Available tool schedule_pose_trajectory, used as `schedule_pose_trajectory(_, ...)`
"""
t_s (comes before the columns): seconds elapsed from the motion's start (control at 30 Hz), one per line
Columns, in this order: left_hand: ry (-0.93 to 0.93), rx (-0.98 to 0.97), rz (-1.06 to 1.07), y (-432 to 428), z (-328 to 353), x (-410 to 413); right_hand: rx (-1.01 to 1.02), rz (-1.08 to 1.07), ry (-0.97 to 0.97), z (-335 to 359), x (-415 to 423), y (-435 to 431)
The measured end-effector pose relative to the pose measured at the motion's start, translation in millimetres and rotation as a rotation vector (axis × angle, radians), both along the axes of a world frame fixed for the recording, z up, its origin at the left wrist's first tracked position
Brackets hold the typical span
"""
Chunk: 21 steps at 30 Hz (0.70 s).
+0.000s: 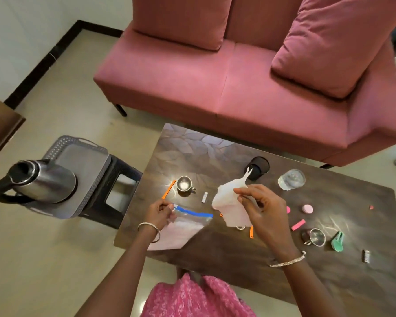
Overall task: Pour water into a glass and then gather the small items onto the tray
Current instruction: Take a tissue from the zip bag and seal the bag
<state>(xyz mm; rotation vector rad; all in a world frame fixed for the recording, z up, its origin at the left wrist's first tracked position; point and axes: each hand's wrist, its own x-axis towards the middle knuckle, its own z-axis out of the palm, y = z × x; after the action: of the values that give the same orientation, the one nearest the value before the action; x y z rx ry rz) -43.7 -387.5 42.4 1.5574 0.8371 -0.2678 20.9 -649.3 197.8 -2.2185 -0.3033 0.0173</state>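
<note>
Over table (238,259), left hand (159,212) pinching ziplock (183,227), right hand (261,207) pinching white bag (226,200), tray (85,154) leftward

- The tray (82,156) sits on a stool (114,179) left of the table (215,259), with the jug (44,181) on it.
- On the table, a cup (184,186) stands far left, the glass (291,179) far right, and another cup (317,236) near right.
- The left hand (159,212) holds a zip bag (183,229) over the near left edge; the right hand (263,213) holds a thin bag (229,202) just right of it.

Under white bag (229,202): I see only a rim of a small round thing (240,228).
Behind right hand (258,209): pink piece (288,209), mostly covered.
Zip bag (185,227) contents: hazy, I cannot tell.
Table (215,248) near-right corner: outside the frame.
</note>
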Motion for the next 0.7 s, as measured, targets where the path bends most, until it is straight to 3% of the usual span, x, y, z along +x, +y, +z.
schedule_pose_trajectory(0.2,0.114,0.015,0.032,23,-48,42,-0.070,-0.042,0.057,-21,19,9)
schedule_pose_trajectory(0.43,0.191,0.099,-0.114,47,-76,71,-0.095,-0.097,0.124,-35,44,24)
schedule_pose_trajectory(0.6,0.262,0.147,-0.184,57,-74,70,-0.083,-0.103,0.125,-36,55,37)
schedule_pose_trajectory(0.7,0.184,0.136,-0.195,54,-51,74,-0.069,-0.102,0.142,-31,56,39)
